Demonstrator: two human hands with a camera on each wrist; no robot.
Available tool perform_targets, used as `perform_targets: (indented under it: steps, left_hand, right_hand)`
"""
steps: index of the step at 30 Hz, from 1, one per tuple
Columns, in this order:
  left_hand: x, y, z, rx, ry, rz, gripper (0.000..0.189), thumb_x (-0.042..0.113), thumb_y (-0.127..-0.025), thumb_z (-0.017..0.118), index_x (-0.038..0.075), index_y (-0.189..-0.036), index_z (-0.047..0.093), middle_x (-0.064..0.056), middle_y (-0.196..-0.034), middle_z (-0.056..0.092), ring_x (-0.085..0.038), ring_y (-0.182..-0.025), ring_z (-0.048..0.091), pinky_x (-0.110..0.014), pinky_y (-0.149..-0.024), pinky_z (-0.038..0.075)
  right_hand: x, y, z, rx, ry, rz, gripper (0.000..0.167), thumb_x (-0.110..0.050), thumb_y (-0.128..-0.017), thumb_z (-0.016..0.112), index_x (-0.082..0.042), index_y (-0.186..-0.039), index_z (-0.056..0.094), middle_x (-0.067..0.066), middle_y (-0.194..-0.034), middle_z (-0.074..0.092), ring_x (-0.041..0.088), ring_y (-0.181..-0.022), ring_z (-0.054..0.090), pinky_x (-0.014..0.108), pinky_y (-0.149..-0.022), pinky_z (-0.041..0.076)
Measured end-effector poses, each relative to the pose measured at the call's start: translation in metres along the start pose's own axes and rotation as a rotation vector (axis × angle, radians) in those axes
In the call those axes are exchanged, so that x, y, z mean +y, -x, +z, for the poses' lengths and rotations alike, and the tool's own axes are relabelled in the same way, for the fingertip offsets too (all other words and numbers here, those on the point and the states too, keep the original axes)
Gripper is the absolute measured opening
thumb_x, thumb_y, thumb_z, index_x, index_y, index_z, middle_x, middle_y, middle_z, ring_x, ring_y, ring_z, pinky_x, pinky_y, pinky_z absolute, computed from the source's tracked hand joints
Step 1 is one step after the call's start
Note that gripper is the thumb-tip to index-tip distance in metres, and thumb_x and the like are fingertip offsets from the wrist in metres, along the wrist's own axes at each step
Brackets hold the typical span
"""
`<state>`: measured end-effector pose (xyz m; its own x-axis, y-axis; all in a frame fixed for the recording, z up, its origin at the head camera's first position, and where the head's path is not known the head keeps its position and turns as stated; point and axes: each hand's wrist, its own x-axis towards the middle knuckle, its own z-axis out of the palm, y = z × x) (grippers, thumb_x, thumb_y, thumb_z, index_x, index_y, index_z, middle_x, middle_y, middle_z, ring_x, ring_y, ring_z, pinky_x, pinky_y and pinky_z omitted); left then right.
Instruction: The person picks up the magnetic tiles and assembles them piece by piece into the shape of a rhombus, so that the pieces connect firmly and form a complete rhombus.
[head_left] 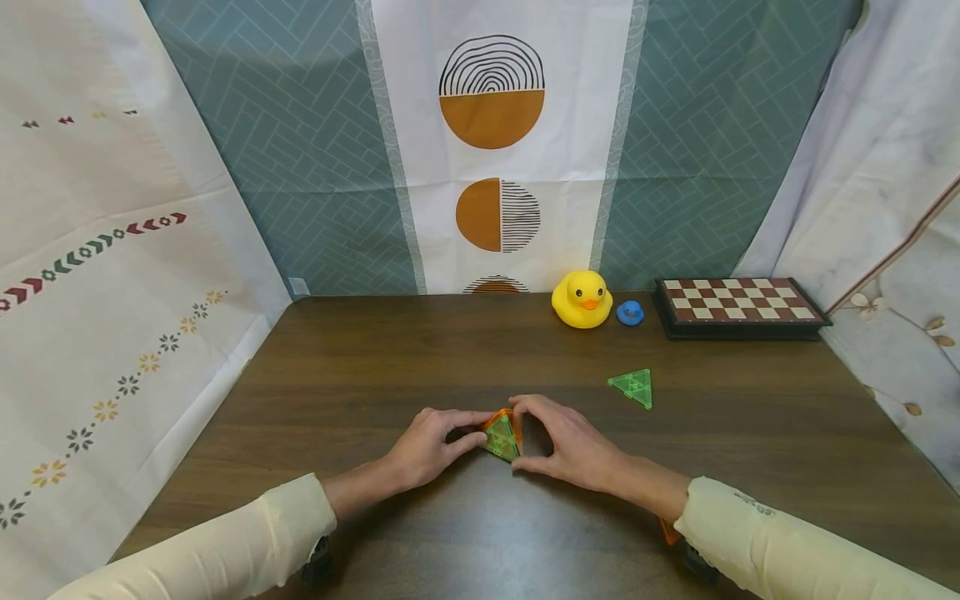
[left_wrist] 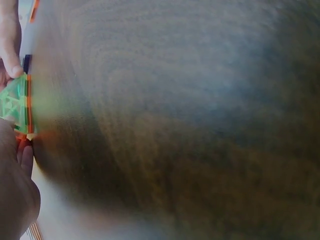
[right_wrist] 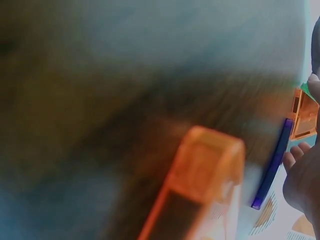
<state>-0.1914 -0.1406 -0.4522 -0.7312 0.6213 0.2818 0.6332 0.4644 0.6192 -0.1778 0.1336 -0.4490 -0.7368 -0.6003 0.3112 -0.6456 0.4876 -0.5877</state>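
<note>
Between the hands is a small shape of translucent magnetic tiles, with a green triangular tile facing up and orange tile edges beside it. My left hand pinches its left side with thumb and forefinger. On the opposite side, my right hand holds it, forefinger at the top and thumb at the lower corner. The left wrist view shows the green tile above a thin orange edge. Orange tile faces appear by the fingers in the right wrist view.
Another green triangular tile lies right of the hands. An orange piece is partly under the right sleeve. At the back stand a yellow rubber duck, a small blue duck and a checkered board box. A purple strip is unclear.
</note>
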Motion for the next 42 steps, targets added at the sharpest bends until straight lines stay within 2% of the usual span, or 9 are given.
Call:
perform_targets:
  steps: [3,5,9,14,20,28,33,39,42]
  left_hand:
    - [0.0004,-0.0004,-0.0003,0.006,-0.009,0.007,0.035,0.015,-0.104,0.071,0.009,-0.138,0.072,-0.004,-0.128,0.075,-0.007,-0.106,0.071,-0.032,-0.092,0.059]
    - [0.0004,-0.0007,0.0000,0.015,-0.019,0.022,0.033,0.014,-0.105,0.069,0.008,-0.138,0.072,-0.004,-0.128,0.075,-0.008,-0.105,0.071,-0.032,-0.090,0.060]
    - [0.0002,-0.0016,0.0007,0.025,-0.029,0.030,0.032,0.013,-0.106,0.068,0.008,-0.137,0.073,-0.004,-0.128,0.075,-0.012,-0.114,0.070,-0.033,-0.093,0.060]
    - [0.0007,-0.0023,0.0016,0.033,-0.035,0.022,0.031,0.012,-0.105,0.069,0.009,-0.136,0.074,-0.004,-0.127,0.075,-0.013,-0.114,0.071,-0.032,-0.092,0.060]
    - [-0.0003,-0.0024,0.0045,0.064,-0.068,0.052,0.030,0.010,-0.102,0.072,0.007,-0.133,0.076,-0.006,-0.122,0.077,-0.014,-0.109,0.073,-0.031,-0.088,0.061]
    - [0.0001,-0.0033,0.0047,0.048,-0.076,0.014,0.030,0.011,-0.103,0.071,0.009,-0.133,0.076,-0.004,-0.124,0.076,-0.010,-0.109,0.072,-0.030,-0.087,0.060]
    - [0.0009,-0.0030,0.0045,0.041,-0.084,0.001,0.030,0.012,-0.104,0.071,0.010,-0.134,0.075,-0.004,-0.125,0.076,-0.006,-0.101,0.071,-0.025,-0.081,0.057]
    - [0.0023,-0.0034,0.0039,0.038,-0.089,-0.002,0.030,0.012,-0.104,0.070,0.010,-0.134,0.075,-0.003,-0.124,0.076,-0.002,-0.083,0.064,-0.023,-0.075,0.053]
    - [0.0029,-0.0038,0.0036,0.038,-0.092,0.001,0.030,0.011,-0.104,0.071,0.010,-0.133,0.076,-0.003,-0.123,0.077,-0.002,-0.084,0.064,-0.023,-0.075,0.053]
  right_hand:
    - [-0.0007,0.0000,0.0000,0.004,-0.006,-0.007,0.037,-0.025,-0.088,0.091,-0.016,-0.109,0.061,0.011,-0.149,0.060,0.027,-0.132,0.062,0.052,-0.105,0.053]
    - [-0.0015,-0.0002,0.0002,0.000,-0.003,-0.002,0.029,-0.025,-0.092,0.088,-0.019,-0.106,0.063,0.010,-0.150,0.060,0.027,-0.130,0.063,0.051,-0.103,0.054]
    - [-0.0034,-0.0003,0.0006,-0.017,-0.011,0.005,0.022,-0.023,-0.095,0.084,-0.021,-0.105,0.065,0.008,-0.150,0.059,0.025,-0.127,0.064,0.049,-0.101,0.056]
    - [-0.0044,-0.0001,0.0013,-0.017,-0.023,0.004,0.021,-0.021,-0.095,0.084,-0.021,-0.106,0.065,0.006,-0.148,0.060,0.023,-0.125,0.065,0.047,-0.100,0.056]
    - [-0.0027,0.0004,0.0020,-0.009,-0.022,-0.009,0.021,-0.023,-0.096,0.083,-0.023,-0.105,0.065,0.003,-0.146,0.061,0.021,-0.121,0.066,0.044,-0.097,0.057]
    - [-0.0008,0.0005,0.0028,-0.005,-0.025,-0.021,0.021,-0.022,-0.096,0.083,-0.023,-0.104,0.064,0.002,-0.145,0.062,0.021,-0.119,0.067,0.044,-0.096,0.058]
    - [-0.0009,0.0004,0.0027,-0.006,-0.026,-0.019,0.021,-0.022,-0.095,0.083,-0.023,-0.103,0.064,0.002,-0.145,0.062,0.022,-0.120,0.067,0.045,-0.097,0.057]
    - [-0.0010,0.0002,0.0023,-0.007,-0.034,-0.018,0.022,-0.021,-0.095,0.084,-0.023,-0.104,0.064,0.002,-0.145,0.062,0.022,-0.121,0.066,0.045,-0.097,0.057]
    - [-0.0006,0.0001,0.0025,-0.007,-0.039,-0.022,0.022,-0.021,-0.095,0.084,-0.023,-0.104,0.064,0.003,-0.145,0.062,0.022,-0.121,0.066,0.044,-0.097,0.057]
